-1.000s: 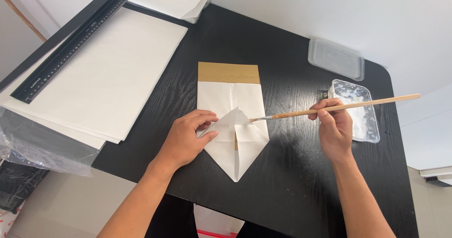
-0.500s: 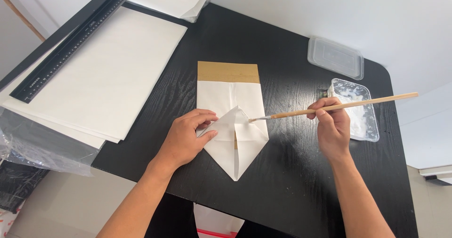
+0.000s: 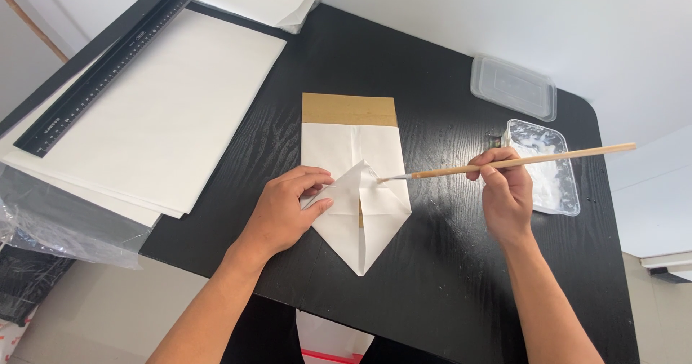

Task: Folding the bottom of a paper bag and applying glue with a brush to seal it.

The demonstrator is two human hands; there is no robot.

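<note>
Folded white paper bag w/ brown top strip (image 3: pixel 351 169) lies mid black wooden tabletop (image 3: pixel 432 68). Left hand (image 3: pixel 285 209) presses its lifted flap, fingers together, flat. Right hand (image 3: pixel 504 191), fingers clamped on long wooden brush (image 3: pixel 519 162), bristle tip touching flap. Clear glue tray (image 3: pixel 548 169) just beside right hand.

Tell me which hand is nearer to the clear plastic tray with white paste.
Right. The right hand is just left of the clear plastic tray; the left hand rests farther left, on the folded paper.
</note>
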